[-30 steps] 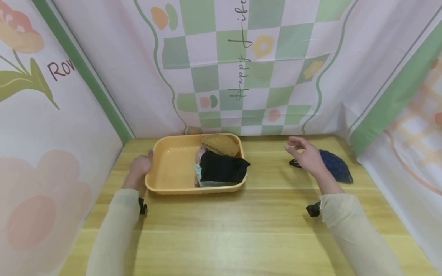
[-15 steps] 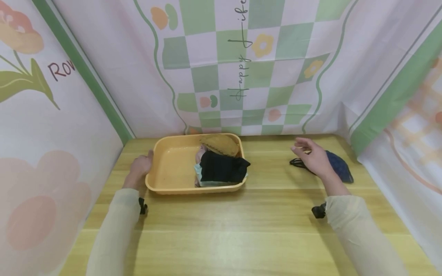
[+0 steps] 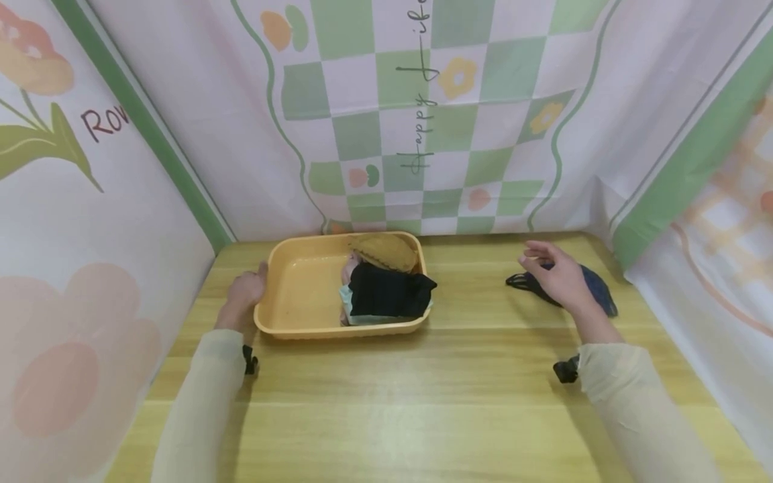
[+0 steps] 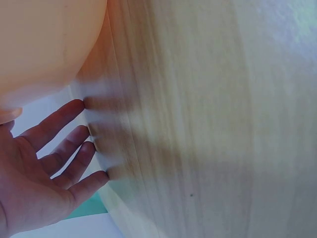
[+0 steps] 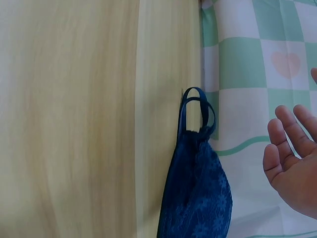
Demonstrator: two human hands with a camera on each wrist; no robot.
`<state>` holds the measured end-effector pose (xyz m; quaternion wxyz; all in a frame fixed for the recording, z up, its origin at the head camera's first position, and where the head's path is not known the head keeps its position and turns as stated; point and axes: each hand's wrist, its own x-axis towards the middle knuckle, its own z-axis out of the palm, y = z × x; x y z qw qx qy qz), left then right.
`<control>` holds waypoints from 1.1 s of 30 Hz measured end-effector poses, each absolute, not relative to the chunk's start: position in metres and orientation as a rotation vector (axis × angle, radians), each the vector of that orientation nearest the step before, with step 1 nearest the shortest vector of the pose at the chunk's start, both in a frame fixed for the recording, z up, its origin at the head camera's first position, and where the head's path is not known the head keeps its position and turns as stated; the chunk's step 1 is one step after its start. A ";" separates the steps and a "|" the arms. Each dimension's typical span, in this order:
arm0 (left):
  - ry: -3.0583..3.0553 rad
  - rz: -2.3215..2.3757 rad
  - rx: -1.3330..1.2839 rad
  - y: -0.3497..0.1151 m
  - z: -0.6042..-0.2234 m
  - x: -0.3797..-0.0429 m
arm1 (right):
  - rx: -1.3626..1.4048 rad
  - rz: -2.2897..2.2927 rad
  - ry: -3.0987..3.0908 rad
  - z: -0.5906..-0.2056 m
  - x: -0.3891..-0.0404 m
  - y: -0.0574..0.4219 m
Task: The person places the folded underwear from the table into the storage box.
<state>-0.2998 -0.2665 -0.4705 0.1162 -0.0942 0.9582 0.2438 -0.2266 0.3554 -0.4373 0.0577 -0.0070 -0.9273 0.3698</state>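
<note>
A yellow plastic tray sits at the back left of the table. My left hand is at its left end, thumb against the rim; in the left wrist view the fingers extend apart with their tips by the tabletop. Over a folded navy lace bra hovers my right hand, fingers loosely bent and holding nothing. The right wrist view shows the bra's lace cup and looped straps, apart from the hand. Inside the tray's right half lie a black cloth garment and a mustard scallop-edged bra-like piece.
Pale mint fabric and pinkish fabric show beneath the black garment. A checked curtain hangs along the back edge of the wooden table. Printed curtains also stand at both sides.
My right hand has drifted to the right, further over the navy bra, still holding nothing. The left hand and the tray have stayed in place.
</note>
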 end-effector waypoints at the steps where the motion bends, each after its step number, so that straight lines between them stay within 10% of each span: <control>1: 2.805 0.713 -0.277 -0.266 -0.471 -0.300 | -0.023 1.119 -2.808 -0.438 -0.226 0.357; 33: 2.781 0.735 -0.256 -0.266 -0.467 -0.295 | -0.103 1.048 -2.780 -0.451 -0.211 0.397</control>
